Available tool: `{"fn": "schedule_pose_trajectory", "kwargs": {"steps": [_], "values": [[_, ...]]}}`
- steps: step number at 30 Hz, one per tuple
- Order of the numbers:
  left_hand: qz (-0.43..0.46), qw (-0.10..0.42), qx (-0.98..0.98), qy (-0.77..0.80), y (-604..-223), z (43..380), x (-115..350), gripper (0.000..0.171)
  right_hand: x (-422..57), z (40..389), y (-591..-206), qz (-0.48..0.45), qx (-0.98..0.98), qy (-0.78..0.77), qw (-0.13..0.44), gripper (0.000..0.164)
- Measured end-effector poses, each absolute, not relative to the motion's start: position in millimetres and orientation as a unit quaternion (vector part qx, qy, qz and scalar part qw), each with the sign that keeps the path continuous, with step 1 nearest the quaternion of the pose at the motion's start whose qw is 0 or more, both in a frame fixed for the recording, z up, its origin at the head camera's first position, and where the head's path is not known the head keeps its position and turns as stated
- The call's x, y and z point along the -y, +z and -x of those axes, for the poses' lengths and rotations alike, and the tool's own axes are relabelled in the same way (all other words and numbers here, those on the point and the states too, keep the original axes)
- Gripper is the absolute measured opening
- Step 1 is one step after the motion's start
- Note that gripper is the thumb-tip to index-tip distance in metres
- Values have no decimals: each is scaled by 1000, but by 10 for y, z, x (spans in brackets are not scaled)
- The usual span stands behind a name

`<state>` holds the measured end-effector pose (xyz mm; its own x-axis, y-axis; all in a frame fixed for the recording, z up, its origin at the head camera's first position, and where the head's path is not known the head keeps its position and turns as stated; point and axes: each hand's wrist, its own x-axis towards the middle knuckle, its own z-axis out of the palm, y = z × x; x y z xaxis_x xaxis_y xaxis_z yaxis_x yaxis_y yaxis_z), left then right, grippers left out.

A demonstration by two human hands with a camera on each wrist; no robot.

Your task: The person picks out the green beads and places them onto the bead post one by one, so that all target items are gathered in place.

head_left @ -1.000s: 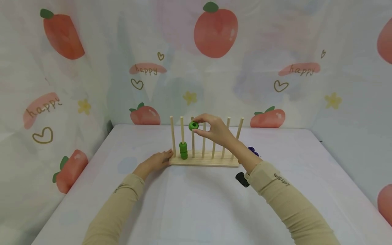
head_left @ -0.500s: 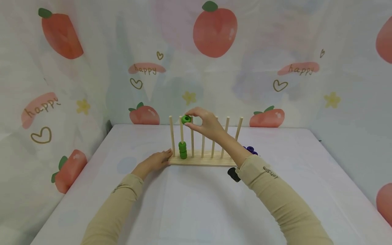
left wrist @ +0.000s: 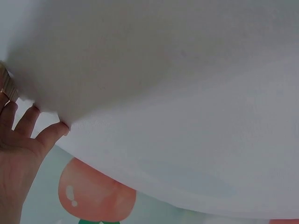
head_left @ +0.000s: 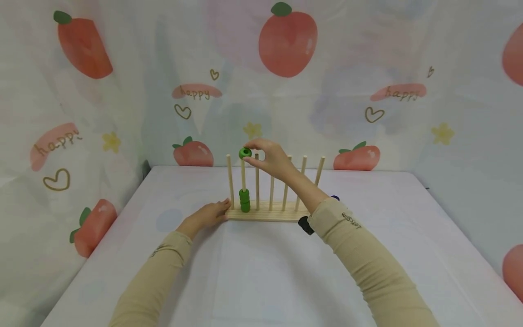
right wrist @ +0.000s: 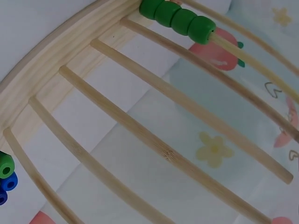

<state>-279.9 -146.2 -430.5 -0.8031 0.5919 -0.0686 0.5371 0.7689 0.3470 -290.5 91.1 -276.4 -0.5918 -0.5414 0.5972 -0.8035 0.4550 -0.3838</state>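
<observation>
A wooden rack with a flat base point(head_left: 269, 217) and several upright pegs stands on the table. My right hand point(head_left: 275, 159) pinches a green bead point(head_left: 245, 153) between thumb and fingers at the top of the second peg from the left. The bead's hole faces my head view; whether the peg tip is inside it, I cannot tell. Lower on that peg sits a stack of green beads point(right wrist: 187, 22). My left hand point(head_left: 207, 215) holds the base's left end; in the left wrist view its fingers point(left wrist: 28, 120) spread beside the base end point(left wrist: 8, 86), thumb hidden.
Right of the rack, a dark blue bead point(head_left: 335, 198) shows partly behind the right forearm. In the right wrist view a loose green bead point(right wrist: 6, 165) and blue beads point(right wrist: 9, 181) lie past the base's end. A patterned cloth wall point(head_left: 286, 113) rises behind the table.
My right hand has moved left and up with the green bead, from near the third peg to the top of the second. The left hand stays at the base's end.
</observation>
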Motion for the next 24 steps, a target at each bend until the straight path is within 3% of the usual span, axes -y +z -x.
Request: {"fn": "schedule_pose_trajectory", "kwargs": {"steps": [11,17,24], "values": [[-299,94,-937,153,-4276,2820,1461,53,-818,3011,-2785,-352,849,363,151,30],[-302,91,-937,154,-4284,2827,1461,53,-810,2988,-2766,-338,864,353,120,39],[-293,99,-938,155,-4282,2815,1446,53,-828,2965,-2766,-343,871,332,115,38]]}}
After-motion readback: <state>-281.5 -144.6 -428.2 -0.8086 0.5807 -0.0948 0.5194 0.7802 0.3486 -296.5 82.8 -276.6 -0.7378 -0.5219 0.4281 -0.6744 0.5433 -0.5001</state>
